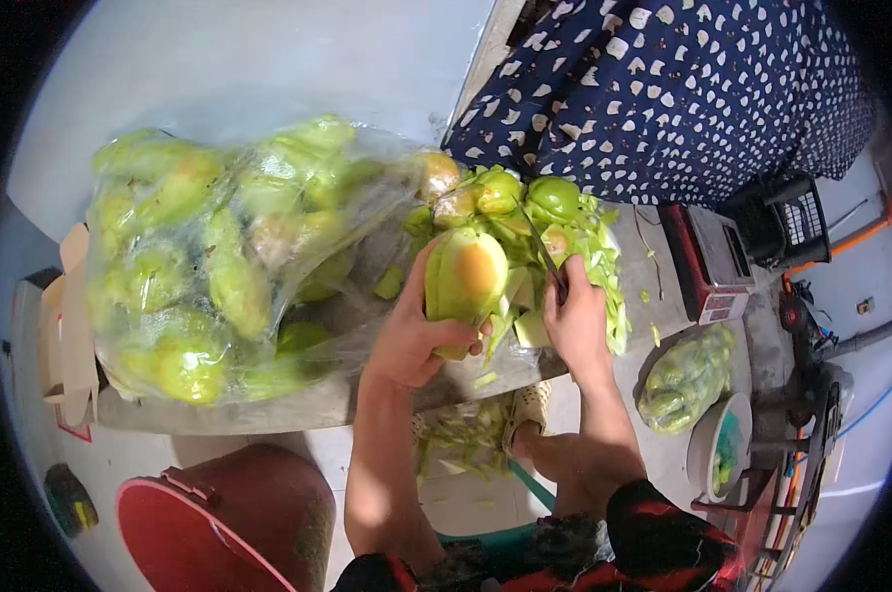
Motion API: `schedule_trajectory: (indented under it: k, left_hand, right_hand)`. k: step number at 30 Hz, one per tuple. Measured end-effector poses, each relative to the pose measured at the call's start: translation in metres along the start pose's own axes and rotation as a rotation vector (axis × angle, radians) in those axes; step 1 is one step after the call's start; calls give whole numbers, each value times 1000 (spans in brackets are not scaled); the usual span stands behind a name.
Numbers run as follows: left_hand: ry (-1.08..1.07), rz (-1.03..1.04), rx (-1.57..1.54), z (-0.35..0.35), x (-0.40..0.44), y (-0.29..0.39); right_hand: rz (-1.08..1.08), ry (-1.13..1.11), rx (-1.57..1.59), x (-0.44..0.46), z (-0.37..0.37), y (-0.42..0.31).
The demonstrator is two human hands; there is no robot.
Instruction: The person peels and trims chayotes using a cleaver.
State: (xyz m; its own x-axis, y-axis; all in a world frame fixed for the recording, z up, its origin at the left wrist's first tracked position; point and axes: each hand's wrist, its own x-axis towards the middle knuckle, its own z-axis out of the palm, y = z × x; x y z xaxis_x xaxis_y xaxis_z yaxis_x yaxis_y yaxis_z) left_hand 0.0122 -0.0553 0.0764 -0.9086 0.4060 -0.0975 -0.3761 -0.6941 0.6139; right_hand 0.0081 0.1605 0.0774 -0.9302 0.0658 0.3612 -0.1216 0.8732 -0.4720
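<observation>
My left hand (412, 340) is wrapped round a large oval green fruit (468, 271) with an orange-yellow patch on its upper side; I cannot tell its exact kind. In my right hand (576, 318) is a knife (546, 249), its narrow blade pointing up and to the left, apart from the fruit. Beneath and beyond both hands, green peelings (604, 296) lie heaped on the table. Several more green fruits (554, 199) sit among them at the far side.
A clear plastic bag of green fruits (170, 276) covers the table's left part. A red scale (707, 261) stands right, beside a black basket (786, 222). Below are a red bucket (258, 513), fallen peelings (470, 439), another filled bag (690, 380) and a white tub (704, 464). Patterned cloth (663, 89) hangs behind.
</observation>
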Motion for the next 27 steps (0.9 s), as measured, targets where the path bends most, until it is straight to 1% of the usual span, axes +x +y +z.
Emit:
schedule_trajectory:
  k: [3,5,6,8,9,10,11,12,13,15,18,20,23,24,25,26,27]
  left_hand:
    - [24,57,-12,6,-1,3]
    - [42,84,-23,3,0,2]
    - [47,101,-19,0,2,0]
    - [53,116,-14,-1,6,-2]
    - [123,135,-42,2,11,-3]
    - [192,156,-71,5,12,-3]
    - [146,167,-86,6,9,-1]
    - [147,167,-87,4,9,-2]
    - [148,166,-67,1,10,-5]
    - [149,164,-48,0,11,-6]
    - [157,214,22,2,11,-6]
    - [186,227,135,3,8,-5]
    - [186,242,151,7,8,-4]
    - [186,239,151,3,7,-4]
    - [137,217,207,-4,5,-7]
    - [83,193,266,-9,4,-13]
    - [100,192,244,-11,8,-15]
  right_hand:
    - [-25,-56,36,-11,-9,-13]
    - [-224,60,87,-20,-13,-22]
    - [-223,59,87,-21,-14,-26]
    - [-670,130,132,-24,-13,-35]
    - [-657,77,172,-30,-9,-37]
    - [-654,76,172,-31,-6,-39]
    - [-685,68,163,-32,-4,-41]
    - [-717,59,153,-32,-2,-42]
    - [-709,12,145,-33,-3,-40]
    - [-715,16,165,-32,-1,-43]
    - [-716,23,164,-33,2,-43]
    - [-710,22,144,-35,3,-43]
    - [-691,18,159,-37,6,-41]
    - [-599,-23,111,-36,10,-36]
    - [-504,-67,58,-35,13,-29]
    - [-340,-129,22,-27,21,-17]
    - [-355,-119,5,-30,23,-13]
